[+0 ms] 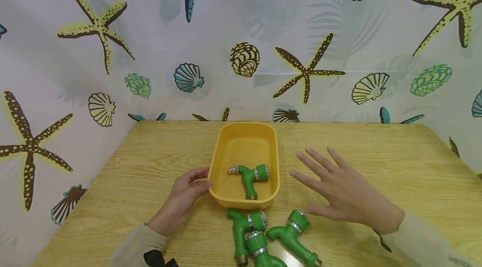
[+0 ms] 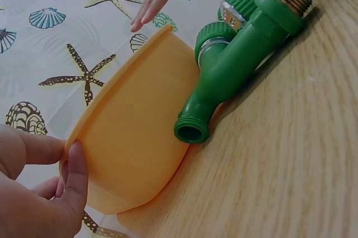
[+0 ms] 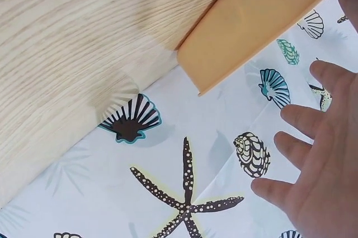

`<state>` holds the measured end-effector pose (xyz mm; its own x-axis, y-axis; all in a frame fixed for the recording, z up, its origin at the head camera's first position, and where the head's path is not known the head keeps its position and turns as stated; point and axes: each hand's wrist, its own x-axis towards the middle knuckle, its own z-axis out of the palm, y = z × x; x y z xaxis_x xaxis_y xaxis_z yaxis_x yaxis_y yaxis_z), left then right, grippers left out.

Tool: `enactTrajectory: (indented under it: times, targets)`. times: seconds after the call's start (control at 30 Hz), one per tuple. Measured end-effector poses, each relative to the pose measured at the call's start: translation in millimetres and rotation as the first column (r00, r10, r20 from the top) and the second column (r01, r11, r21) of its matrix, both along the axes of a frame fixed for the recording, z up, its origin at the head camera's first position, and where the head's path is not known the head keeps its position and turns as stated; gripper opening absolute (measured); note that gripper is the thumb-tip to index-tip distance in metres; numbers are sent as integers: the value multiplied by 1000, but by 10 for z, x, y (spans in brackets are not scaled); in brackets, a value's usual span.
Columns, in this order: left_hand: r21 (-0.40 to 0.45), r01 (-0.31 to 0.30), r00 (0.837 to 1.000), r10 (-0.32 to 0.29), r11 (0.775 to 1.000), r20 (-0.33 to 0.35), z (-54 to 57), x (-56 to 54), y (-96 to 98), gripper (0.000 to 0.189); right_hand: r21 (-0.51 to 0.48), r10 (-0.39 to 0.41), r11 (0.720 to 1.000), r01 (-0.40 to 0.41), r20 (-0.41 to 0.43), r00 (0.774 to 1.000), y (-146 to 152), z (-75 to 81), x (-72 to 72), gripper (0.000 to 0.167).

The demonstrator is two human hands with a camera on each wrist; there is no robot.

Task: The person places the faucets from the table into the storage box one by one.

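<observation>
A yellow plastic tub stands on the wooden table with one green tap lying inside it. My left hand pinches the tub's left rim between thumb and fingers, which the left wrist view shows close up. To the right of the tub, my right hand is spread with its fingers apart and holds nothing. Three more green taps lie in front of the tub: one tap near its front wall, another tap beside that, and a third tap further right, below the right hand.
The wood-grain table runs back to a white cloth printed with starfish and shells. This cloth hangs behind the table and along its sides. In the left wrist view, a green tap sits close to the tub's outer wall.
</observation>
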<state>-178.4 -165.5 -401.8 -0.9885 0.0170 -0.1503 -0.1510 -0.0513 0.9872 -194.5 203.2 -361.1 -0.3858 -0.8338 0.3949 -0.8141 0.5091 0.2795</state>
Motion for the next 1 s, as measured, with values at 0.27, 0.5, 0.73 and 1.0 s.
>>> enactTrajectory:
  times: [0.27, 0.5, 0.73, 1.0]
  targets:
    - [-1, 2, 1000, -2, 1000, -1, -6, -9, 10, 44, 0, 34, 999, -34, 31, 999, -71, 13, 89, 69]
    - [-2, -3, 1000, 3, 1000, 1, -16, -15, 8, 44, 22, 75, 997, -76, 32, 997, -143, -4, 183, 77]
    - [3, -8, 1000, 8, 1000, -1, 0, -13, 12, 45, 56, 101, 993, -104, 51, 994, -195, -37, 247, 77]
    - [13, -14, 1000, 14, 1000, 7, -1, -22, 24, 44, 81, 118, 988, -128, 111, 987, -252, -65, 318, 75]
